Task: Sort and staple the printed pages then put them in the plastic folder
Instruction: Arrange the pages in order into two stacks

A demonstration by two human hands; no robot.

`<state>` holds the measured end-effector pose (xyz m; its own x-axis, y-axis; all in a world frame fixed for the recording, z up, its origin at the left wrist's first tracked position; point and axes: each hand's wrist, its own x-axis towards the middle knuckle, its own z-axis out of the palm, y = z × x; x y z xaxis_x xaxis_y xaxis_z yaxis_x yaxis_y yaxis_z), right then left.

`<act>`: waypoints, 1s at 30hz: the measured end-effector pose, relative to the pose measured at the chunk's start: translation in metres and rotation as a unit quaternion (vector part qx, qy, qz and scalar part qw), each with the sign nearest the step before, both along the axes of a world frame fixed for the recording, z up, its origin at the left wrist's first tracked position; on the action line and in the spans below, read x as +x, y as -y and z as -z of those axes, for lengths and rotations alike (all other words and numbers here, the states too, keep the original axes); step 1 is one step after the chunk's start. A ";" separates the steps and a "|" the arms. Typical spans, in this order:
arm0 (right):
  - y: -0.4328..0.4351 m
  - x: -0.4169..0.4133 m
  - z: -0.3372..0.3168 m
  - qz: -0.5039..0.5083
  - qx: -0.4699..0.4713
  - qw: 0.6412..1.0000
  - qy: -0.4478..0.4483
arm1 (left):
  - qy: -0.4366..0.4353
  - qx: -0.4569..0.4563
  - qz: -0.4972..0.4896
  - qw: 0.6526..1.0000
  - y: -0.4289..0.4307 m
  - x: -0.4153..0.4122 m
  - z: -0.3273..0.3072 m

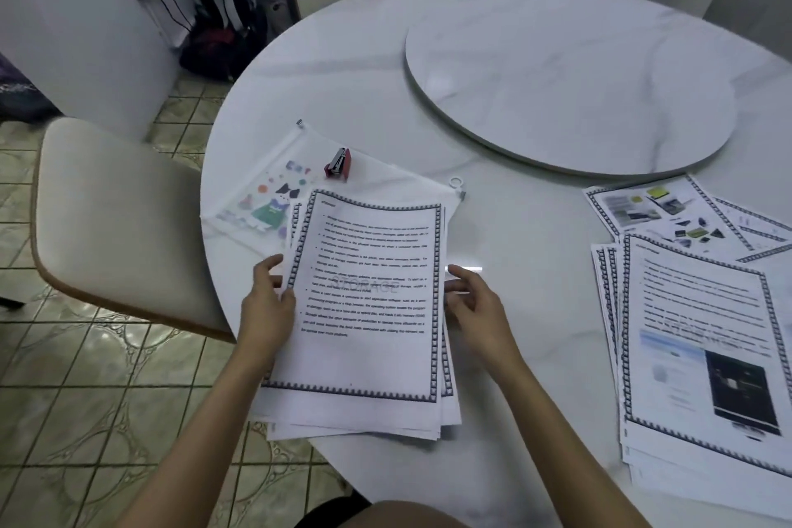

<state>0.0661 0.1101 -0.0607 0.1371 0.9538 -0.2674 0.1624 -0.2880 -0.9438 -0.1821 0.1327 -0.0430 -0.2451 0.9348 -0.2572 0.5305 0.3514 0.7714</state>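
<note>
Border-framed printed pages [368, 313] overhang the table [535, 236] edge nearest the person; left hand [268, 304] fingers grip one side, right hand [478, 307] fingers loosely touch the other. Text unreadable.

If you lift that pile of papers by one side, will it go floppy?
Probably floppy: the stack of pages is loose thin sheets, so the unheld side would likely droop. Its sheets sit fanned, so some may slide apart. It overhangs the table edge, so a push might tip it off.
</note>
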 end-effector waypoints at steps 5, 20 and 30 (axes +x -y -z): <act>0.005 0.011 0.001 -0.007 0.007 1.000 0.017 | -0.060 0.015 0.011 0.998 0.001 -0.004 0.002; 0.053 0.176 -0.019 0.144 0.056 0.980 0.122 | 0.035 0.079 0.117 0.989 0.042 0.141 -0.022; 0.094 0.324 -0.023 0.234 0.003 0.940 0.248 | 0.140 -0.033 0.171 0.975 0.071 0.246 -0.008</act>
<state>0.3905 0.0165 -0.0373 0.6478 0.7599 -0.0547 0.4404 -0.4321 -0.7870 0.0637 0.0613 -0.0348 0.1657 0.9289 -0.3311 0.3971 0.2445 0.8846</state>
